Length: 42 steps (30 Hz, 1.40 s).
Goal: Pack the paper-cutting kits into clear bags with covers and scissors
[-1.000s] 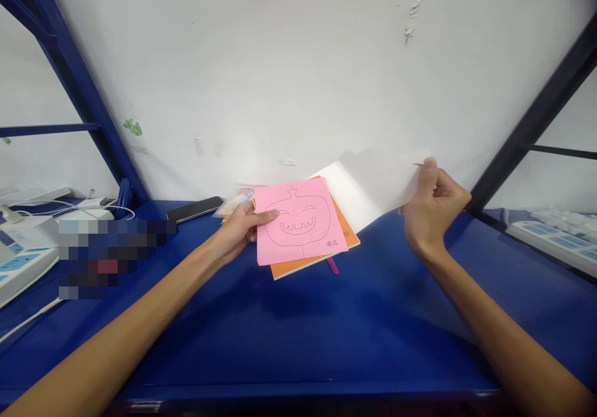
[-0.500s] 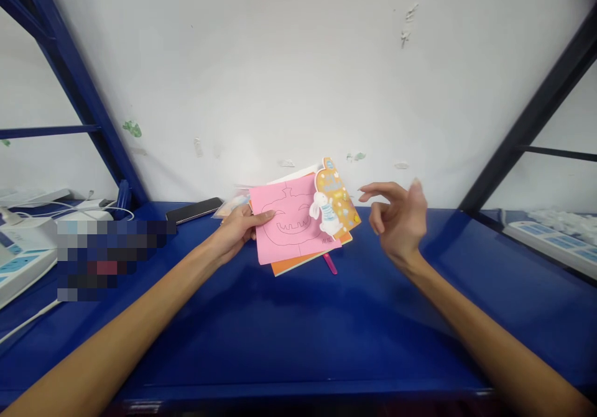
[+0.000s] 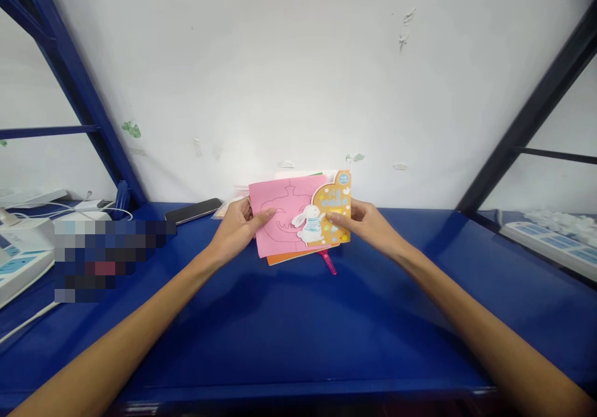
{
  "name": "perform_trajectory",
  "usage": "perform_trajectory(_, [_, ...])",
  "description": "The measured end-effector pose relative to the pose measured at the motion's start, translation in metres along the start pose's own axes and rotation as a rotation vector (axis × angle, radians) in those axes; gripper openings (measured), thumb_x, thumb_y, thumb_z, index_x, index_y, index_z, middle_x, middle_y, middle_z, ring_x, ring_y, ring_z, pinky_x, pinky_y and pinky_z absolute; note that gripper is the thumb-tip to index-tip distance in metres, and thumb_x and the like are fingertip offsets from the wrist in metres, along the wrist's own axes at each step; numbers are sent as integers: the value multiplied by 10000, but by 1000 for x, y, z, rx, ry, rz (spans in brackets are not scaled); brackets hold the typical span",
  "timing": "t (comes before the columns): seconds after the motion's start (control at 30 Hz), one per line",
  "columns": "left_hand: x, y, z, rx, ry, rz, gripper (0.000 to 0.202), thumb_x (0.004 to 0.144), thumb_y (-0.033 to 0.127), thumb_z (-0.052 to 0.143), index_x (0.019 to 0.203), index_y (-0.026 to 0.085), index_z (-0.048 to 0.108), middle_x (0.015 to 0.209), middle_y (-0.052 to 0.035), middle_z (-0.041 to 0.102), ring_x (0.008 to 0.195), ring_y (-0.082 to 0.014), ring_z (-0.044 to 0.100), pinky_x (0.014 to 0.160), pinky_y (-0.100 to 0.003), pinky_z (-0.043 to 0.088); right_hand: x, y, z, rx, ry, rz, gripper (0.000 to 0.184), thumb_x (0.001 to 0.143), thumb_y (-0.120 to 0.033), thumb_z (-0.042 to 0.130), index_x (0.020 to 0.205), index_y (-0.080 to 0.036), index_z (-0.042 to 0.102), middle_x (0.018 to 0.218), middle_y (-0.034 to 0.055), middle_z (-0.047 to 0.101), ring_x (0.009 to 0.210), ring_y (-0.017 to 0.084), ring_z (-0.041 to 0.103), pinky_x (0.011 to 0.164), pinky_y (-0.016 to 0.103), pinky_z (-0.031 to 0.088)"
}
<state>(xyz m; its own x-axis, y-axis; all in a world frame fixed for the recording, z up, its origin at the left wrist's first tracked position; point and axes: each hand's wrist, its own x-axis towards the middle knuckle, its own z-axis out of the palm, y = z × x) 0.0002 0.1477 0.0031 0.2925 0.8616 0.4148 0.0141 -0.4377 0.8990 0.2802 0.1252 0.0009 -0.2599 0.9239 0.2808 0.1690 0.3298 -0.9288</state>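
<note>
Right hand [image 3: 370, 223] has moved in from 3 o'clock, thumb now gripping the rabbit card [image 3: 326, 201], which overlaps the 3-o'clock side of the pink pumpkin sheet [image 3: 288, 209]. Left hand [image 3: 239, 223] unchanged, pinching that sheet at 9 o'clock; both pieces apparently steadied two-handed.

The right hand [image 3: 366, 219], which is earlier apart from the papers, now grips the right edge of the rabbit cover [image 3: 333, 210], thumb on its front; this cover, at first unseen, now overlaps the pink sheet [image 3: 277, 201], covering part of the pumpkin drawing [image 3: 285, 224].
</note>
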Motion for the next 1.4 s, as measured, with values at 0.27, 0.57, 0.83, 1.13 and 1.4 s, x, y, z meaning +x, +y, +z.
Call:
perform_trajectory(0.27, [-7, -7, 10, 138, 13, 112, 416, 888, 444, 706, 1207, 186, 634, 1121, -100, 717, 1007, -282, 681, 814, -350, 565, -2, 10, 5, -47, -107, 44, 415, 787, -437, 797, 1124, -201, 741, 1179, 75, 762, 1086, 298, 715, 1006, 541, 557])
perform_trajectory(0.57, [-16, -17, 14, 215, 75, 160, 358, 917, 405, 655, 1200, 219, 538, 1062, -70, 674, 885, -243, 658, 735, -310, 507, -6, 15, 16, -45, -133, 40, 430, 793, -435, 802, 1147, -200, 735, 1193, 89, 756, 1062, 292, 725, 965, 519, 586])
perform_trajectory(0.83, [-27, -26, 15, 533, 291, 338, 192, 958, 385, 533, 1010, 211, 596, 947, -58, 610, 878, -257, 570, 840, -365, 426, -10, 21, 32, -140, -159, -47, 440, 815, -422, 787, 1215, -256, 711, 1246, 48, 737, 1109, 270, 705, 977, 433, 574])
perform_trajectory(1.13, [-32, -41, 38, -93, 197, 74, 384, 921, 423, 660, 1210, 170, 638, 1240, -101, 694, 1171, -284, 627, 962, -373, 502, -9, 34, 38, -234, -194, -16, 381, 897, -510, 670, 1134, -221, 747, 1182, 54, 760, 1039, 272, 720, 892, 408, 587])
perform_trajectory(1.4, [-27, -37, 39, -169, 144, -118, 511, 753, 429, 844, 1140, 121, 717, 1112, -137, 771, 998, -313, 724, 836, -384, 588, -6, 20, 15, -164, -430, 90, 461, 831, -395, 752, 1255, -226, 690, 1228, 58, 736, 1125, 258, 684, 984, 401, 553])
